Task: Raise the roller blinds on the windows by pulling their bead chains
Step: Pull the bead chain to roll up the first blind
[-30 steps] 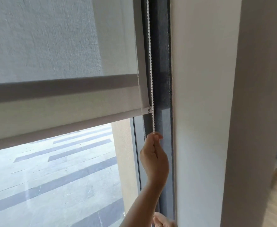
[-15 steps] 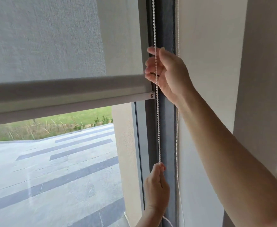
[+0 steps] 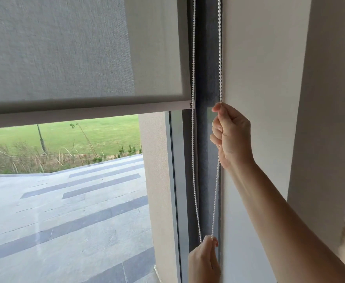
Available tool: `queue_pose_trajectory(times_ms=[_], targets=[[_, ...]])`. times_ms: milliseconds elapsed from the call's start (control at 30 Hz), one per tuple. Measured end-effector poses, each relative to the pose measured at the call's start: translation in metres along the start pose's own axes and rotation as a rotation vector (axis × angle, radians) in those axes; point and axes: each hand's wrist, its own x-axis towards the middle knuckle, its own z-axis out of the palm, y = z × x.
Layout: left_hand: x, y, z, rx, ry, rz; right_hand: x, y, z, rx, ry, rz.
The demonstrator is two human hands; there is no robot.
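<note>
A grey roller blind (image 3: 81,50) covers the upper part of the window, and its bottom bar (image 3: 86,113) sits a little above mid-height. The white bead chain (image 3: 220,58) hangs in two strands along the dark window frame at the blind's right edge. My right hand (image 3: 231,135) is closed on the right strand just below the level of the bottom bar. Further down, near the lower edge of the view, my left hand (image 3: 204,260) pinches the same strand. The left strand (image 3: 193,160) hangs free beside them.
A dark window frame (image 3: 207,68) runs vertically behind the chain. A light wall (image 3: 263,78) stands right of it, with a wall corner (image 3: 302,99) further right. Through the glass I see a paved terrace and grass.
The blind's bottom bar has risen over the last second. My right hand has come into view, gripped the chain high up and moved down with it. My left hand has dropped lower.
</note>
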Motion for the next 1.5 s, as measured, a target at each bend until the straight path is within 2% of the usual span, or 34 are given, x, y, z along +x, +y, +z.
queue_pose_trajectory(times_ms=[200, 467, 667, 833, 1100, 1333, 1500], targets=[[-0.002, 0.002, 0.007, 0.004, -0.040, -0.047, -0.005, -0.002, -0.001, -0.016, 0.013, -0.013], [-0.006, -0.006, 0.005, 0.058, -0.073, -0.001, -0.017, -0.002, -0.002, 0.029, -0.019, -0.035], [-0.025, -0.033, 0.011, 0.103, -0.070, -0.044, -0.032, 0.010, -0.011, 0.024, -0.002, -0.024], [-0.026, -0.028, 0.020, 0.093, -0.061, -0.031, -0.030, 0.012, -0.010, 0.003, 0.012, -0.025], [-0.015, -0.015, 0.019, 0.046, -0.077, -0.086, -0.010, 0.021, -0.003, -0.099, 0.070, 0.011], [-0.012, -0.018, 0.020, -0.025, -0.121, -0.055, 0.008, 0.026, -0.015, -0.189, 0.050, 0.026], [-0.008, -0.029, 0.016, -0.022, -0.158, -0.009, 0.017, 0.034, -0.010, -0.325, 0.169, 0.030]])
